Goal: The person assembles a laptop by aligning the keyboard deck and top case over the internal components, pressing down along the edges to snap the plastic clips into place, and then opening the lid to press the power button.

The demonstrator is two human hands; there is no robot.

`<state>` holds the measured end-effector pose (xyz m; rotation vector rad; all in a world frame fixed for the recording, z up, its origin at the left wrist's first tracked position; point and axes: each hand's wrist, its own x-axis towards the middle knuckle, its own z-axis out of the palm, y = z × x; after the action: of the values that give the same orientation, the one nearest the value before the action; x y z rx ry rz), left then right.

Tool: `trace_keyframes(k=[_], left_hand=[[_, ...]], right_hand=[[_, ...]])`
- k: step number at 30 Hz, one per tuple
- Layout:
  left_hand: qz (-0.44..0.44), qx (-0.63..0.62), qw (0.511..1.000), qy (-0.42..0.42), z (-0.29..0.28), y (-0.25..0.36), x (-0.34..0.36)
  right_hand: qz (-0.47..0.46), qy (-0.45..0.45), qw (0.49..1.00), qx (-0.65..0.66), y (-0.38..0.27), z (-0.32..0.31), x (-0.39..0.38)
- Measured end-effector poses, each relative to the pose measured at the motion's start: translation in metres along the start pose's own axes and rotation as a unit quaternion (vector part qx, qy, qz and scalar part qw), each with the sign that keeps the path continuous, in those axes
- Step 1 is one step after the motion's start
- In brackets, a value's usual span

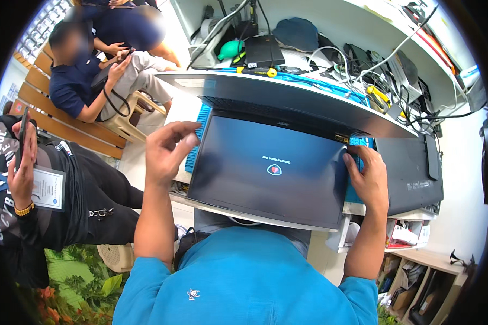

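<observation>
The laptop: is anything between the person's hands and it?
No. The right hand already grips the right edge of the laptop. The left hand sits at its left edge with fingers pinched; nothing visible lies between them.
</observation>
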<state>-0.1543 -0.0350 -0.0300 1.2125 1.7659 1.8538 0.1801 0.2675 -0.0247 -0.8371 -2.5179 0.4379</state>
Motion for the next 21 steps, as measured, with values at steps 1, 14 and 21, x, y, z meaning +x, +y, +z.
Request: trace_keyframes(k=[1,14,21], left_hand=[[0.013,-0.052,0.997,-0.049,0.005,0.019,-0.006],[0.171,-0.325,0.804,-0.468,0.110,0.133,0.002],[0.221,-0.260,0.845,-0.412,0.087,0.137,0.003]], right_hand=[[0.002,-0.001,1.000,-0.005,0.001,0.000,-0.001],[0.037,-0.022,0.999,0.009,-0.002,-0.002,0.000],[0.041,-0.025,0.999,0.012,-0.002,0.000,0.002]])
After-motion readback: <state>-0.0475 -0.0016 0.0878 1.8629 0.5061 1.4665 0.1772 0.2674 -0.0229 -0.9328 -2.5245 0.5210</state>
